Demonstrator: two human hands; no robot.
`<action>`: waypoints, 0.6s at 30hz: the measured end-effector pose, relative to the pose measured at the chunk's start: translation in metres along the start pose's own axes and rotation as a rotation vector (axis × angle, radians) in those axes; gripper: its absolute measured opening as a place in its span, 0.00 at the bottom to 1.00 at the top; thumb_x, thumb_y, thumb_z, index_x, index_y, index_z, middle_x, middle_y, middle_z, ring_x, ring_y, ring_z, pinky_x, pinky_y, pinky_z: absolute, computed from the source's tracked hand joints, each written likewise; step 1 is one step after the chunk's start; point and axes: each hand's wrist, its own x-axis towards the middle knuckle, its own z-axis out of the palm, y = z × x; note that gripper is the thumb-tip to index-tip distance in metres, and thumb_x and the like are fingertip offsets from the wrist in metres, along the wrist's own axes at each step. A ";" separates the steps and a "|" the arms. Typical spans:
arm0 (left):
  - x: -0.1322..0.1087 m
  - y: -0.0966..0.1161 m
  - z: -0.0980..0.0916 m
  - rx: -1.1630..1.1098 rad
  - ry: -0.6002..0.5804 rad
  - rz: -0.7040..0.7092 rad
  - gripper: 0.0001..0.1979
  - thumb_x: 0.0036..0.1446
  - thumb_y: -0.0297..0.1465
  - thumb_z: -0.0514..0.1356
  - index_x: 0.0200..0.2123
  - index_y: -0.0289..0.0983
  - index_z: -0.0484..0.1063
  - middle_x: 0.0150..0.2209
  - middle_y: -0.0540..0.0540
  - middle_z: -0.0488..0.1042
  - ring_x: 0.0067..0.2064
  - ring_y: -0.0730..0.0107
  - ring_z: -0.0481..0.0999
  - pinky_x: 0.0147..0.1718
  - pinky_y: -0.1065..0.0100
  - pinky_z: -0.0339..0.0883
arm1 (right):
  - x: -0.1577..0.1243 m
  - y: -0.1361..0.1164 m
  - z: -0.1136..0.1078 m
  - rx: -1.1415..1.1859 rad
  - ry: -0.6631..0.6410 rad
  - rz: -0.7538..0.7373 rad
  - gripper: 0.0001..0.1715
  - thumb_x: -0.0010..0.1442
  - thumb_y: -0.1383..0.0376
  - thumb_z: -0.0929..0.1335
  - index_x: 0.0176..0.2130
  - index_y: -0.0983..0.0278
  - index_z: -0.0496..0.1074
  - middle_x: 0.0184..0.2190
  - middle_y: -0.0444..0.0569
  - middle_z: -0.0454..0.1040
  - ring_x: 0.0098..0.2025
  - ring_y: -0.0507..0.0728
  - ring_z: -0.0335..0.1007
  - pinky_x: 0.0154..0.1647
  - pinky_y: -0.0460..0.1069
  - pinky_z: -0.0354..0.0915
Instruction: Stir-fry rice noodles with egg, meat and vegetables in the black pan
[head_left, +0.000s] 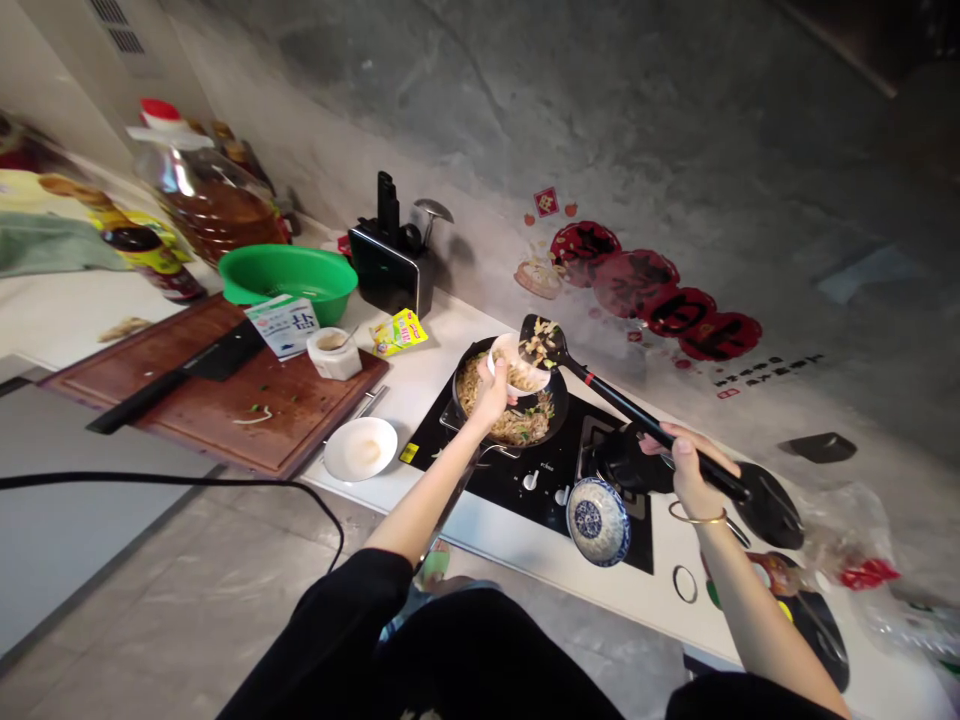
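My left hand holds a small white bowl of food tilted over a black pan of fried noodles on the black stove. My right hand grips the handle of a black spatula, whose blade carries a scoop of food just above the bowl. A gold bangle sits on my right wrist. A blue patterned bowl stands at the stove's front edge, between my two arms.
Left of the stove lie a white plate, a wooden cutting board with a cleaver, a green basin, a knife block and oil bottles. A black lid and plastic bags lie right.
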 end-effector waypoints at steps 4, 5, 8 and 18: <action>-0.002 -0.004 -0.005 -0.059 -0.032 0.029 0.36 0.57 0.53 0.44 0.61 0.36 0.46 0.48 0.36 0.67 0.22 0.76 0.71 0.21 0.71 0.68 | -0.015 -0.014 -0.001 -0.145 -0.076 -0.149 0.15 0.48 0.49 0.69 0.29 0.56 0.78 0.28 0.49 0.77 0.32 0.60 0.74 0.37 0.58 0.72; -0.002 -0.005 -0.007 -0.080 -0.042 0.035 0.35 0.58 0.53 0.44 0.60 0.36 0.47 0.47 0.36 0.68 0.22 0.77 0.71 0.21 0.72 0.68 | -0.017 -0.014 -0.001 -0.148 -0.082 -0.140 0.15 0.48 0.49 0.69 0.29 0.55 0.78 0.28 0.49 0.78 0.33 0.60 0.74 0.37 0.58 0.72; -0.001 -0.007 -0.015 -0.125 -0.075 0.055 0.33 0.58 0.52 0.44 0.59 0.37 0.49 0.47 0.37 0.69 0.24 0.76 0.72 0.23 0.71 0.69 | -0.013 -0.007 0.000 -0.074 -0.024 -0.053 0.16 0.50 0.50 0.69 0.33 0.58 0.77 0.25 0.48 0.77 0.30 0.60 0.75 0.36 0.58 0.72; -0.002 -0.009 -0.081 -0.035 0.085 0.110 0.34 0.55 0.55 0.47 0.55 0.35 0.56 0.47 0.36 0.69 0.33 0.68 0.75 0.28 0.67 0.71 | 0.032 0.063 0.030 0.040 -0.047 0.281 0.19 0.52 0.54 0.69 0.37 0.66 0.75 0.21 0.46 0.75 0.24 0.55 0.74 0.31 0.52 0.73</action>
